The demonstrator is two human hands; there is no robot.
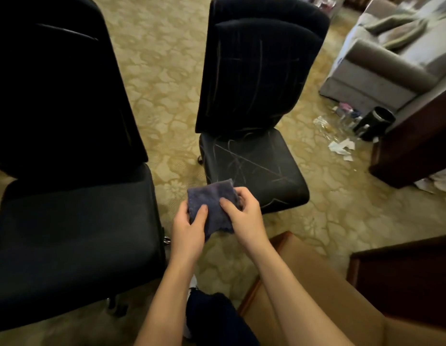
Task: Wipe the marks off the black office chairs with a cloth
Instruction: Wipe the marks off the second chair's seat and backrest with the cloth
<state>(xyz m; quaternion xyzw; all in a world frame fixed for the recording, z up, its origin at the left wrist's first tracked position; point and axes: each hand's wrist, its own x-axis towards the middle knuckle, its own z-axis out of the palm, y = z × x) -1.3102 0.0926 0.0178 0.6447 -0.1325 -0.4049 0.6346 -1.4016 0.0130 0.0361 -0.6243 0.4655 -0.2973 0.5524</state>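
The person holds a folded purple-grey cloth (213, 204) in front of the body with both hands: the left hand (188, 227) grips its lower left edge, thumb on top, and the right hand (243, 212) pinches its right side with curled fingers. Just beyond the right fingers stands a black office chair (254, 161) streaked with pale marks on seat and backrest. A second black chair (74, 221) stands left of the left fingers, apart from them, on patterned beige carpet (167, 91).

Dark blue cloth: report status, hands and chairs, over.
Left hand and right hand both grip the dark blue cloth, held off the chairs. Right black office chair scrawled with pale marks; left black office chair looks clean. Nothing in the way.
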